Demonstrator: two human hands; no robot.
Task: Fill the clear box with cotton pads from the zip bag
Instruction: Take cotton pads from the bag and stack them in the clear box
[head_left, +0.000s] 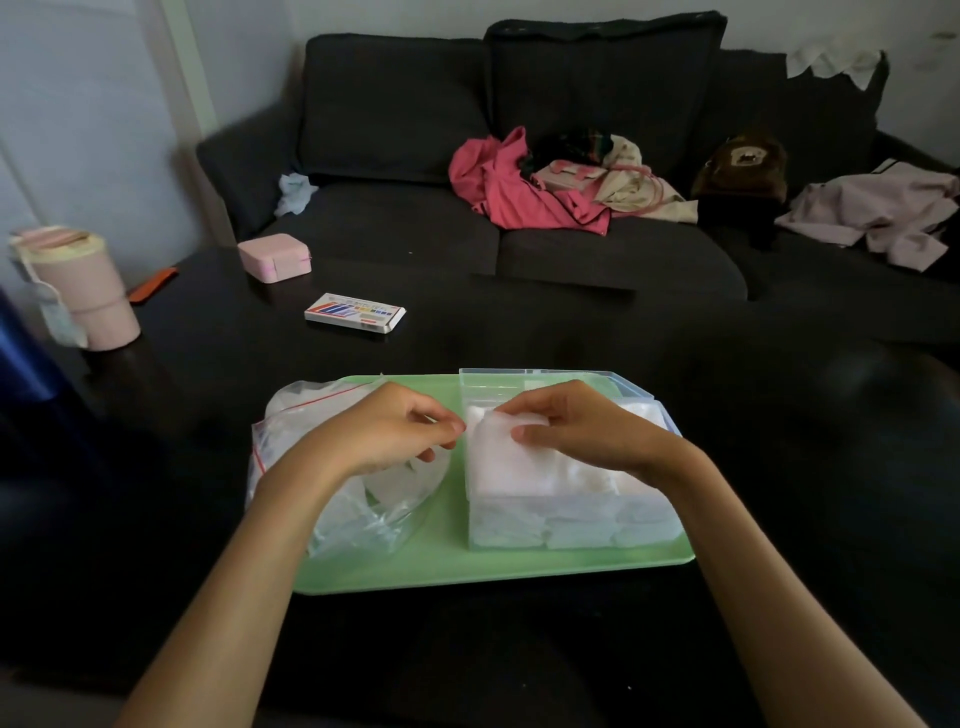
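On a green tray on the dark bench stands the clear box, already packed nearly to the rim with white cotton pads. The right hand rests on top of the stack, its grip pinching a pad between thumb and curled fingers at the box's left side. The left hand hovers over the zip bag, which lies just beside the box on the tray; its grip is narrow, fingertips drawn together, whether on anything I cannot tell. A few pads remain inside the bag.
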